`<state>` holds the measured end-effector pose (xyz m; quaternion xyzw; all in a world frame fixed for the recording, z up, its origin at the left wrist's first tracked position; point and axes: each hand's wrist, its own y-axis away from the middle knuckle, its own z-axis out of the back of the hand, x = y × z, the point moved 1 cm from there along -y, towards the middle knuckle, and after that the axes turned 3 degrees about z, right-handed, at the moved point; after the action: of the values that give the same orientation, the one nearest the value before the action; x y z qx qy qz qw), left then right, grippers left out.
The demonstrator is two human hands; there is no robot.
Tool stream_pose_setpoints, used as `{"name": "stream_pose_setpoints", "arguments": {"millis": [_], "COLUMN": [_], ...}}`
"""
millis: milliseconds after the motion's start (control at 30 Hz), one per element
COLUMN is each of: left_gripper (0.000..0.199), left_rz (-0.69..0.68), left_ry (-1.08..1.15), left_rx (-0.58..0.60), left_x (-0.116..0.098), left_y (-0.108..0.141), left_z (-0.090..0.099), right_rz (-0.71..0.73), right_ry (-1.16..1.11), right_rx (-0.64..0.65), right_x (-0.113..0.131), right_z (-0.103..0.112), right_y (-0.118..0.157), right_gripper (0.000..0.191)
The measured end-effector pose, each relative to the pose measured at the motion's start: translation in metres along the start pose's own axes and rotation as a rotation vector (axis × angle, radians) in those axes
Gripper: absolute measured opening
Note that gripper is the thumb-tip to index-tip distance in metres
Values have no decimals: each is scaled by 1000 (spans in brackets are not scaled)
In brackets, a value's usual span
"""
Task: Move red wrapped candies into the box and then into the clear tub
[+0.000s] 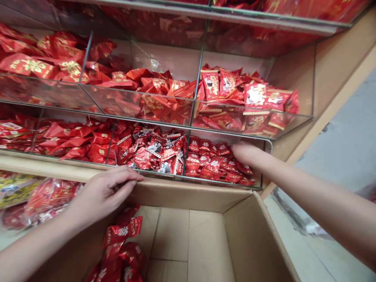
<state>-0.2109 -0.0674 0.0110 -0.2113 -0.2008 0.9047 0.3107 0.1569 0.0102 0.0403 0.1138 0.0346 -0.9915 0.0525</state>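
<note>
- Head view: the left hand (108,194) is at the far rim of an open cardboard box (249,231), thumb and forefinger drawn together; whether they pinch the cardboard, one cannot tell.
- The right hand (243,152) reaches into the rightmost compartment of the lower shelf row, touching the small red packets (210,160) there. Its fingertips are hidden, so whether they grasp any cannot be told.
- These packets bear gold lettering and fill the compartment, just beyond the box.
- More red packets (122,258) lie heaped at the left inside the box; bare cardboard shows to their right.
- Left of that compartment, behind a divider, sit red packets with black-and-white figures (158,149).
- The row above holds red-and-gold cartoon packets (255,94) at the right and larger red pouches (158,88) beside them.
- Plastic-wrapped red goods (53,196) lie below the shelf at the left.
</note>
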Motion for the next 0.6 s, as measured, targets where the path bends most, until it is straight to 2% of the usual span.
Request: {"name": "stream_pose_setpoints", "arguments": {"millis": [133, 400, 600], "left_gripper": [15, 15, 15], "left_rz": [-6, -7, -26], "left_ry": [9, 3, 5], "left_rx": [-5, -15, -22], "left_x": [0, -1, 3], "left_y": [-1, 0, 1], "left_z": [-1, -1, -2], "right_rz": [10, 20, 72], "right_ry": [15, 65, 116], "right_rx": [68, 73, 23], "right_x": [4, -5, -3], "right_z": [-3, 1, 12], "right_y": [10, 2, 29], "right_gripper": [32, 32, 28]}}
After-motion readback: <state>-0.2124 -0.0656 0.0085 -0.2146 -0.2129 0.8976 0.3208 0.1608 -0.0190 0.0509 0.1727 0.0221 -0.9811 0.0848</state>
